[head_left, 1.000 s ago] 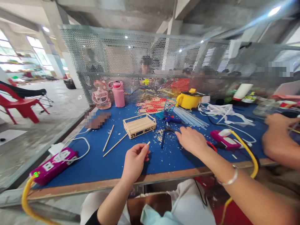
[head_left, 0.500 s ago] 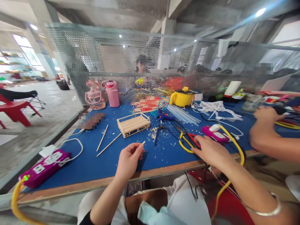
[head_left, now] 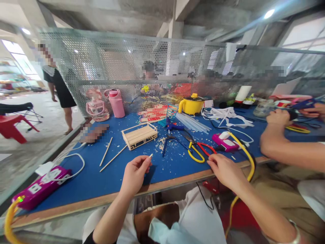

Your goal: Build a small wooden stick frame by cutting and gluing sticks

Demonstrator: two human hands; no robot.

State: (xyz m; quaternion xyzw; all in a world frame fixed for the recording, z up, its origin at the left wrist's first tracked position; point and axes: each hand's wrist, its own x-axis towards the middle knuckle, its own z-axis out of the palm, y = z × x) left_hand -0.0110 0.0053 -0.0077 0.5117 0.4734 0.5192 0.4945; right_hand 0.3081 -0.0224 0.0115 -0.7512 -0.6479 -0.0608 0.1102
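Note:
My left hand (head_left: 134, 173) is over the table's front part, thumb and fingers pinching a short pale stick piece (head_left: 151, 156) whose tip shows. My right hand (head_left: 225, 169) is at the front edge, fingertips drawn together beside the red handle of the scissors (head_left: 195, 149); what is between them, if anything, is hidden. The scissors lie with one yellow and one red handle. Blue-handled pliers (head_left: 165, 145) lie left of them. Beyond my left hand sits a small wooden stick tray (head_left: 139, 135) with low rails. Two loose sticks (head_left: 113, 158) (head_left: 106, 151) lie left of it.
A blue glue gun (head_left: 174, 126), printed sticks (head_left: 154, 113), clear glue sticks (head_left: 194, 122) and a yellow pot (head_left: 193, 105) stand or lie farther back. Purple power strips (head_left: 43, 188) (head_left: 224, 142) flank me, with cords. A co-worker's arm (head_left: 284, 142) reaches in at right.
My right hand has drawn back from the scissors handles toward the table edge, uncovering the red handle. The left hand keeps its pinch. The view has turned slightly right; a person appears at far left.

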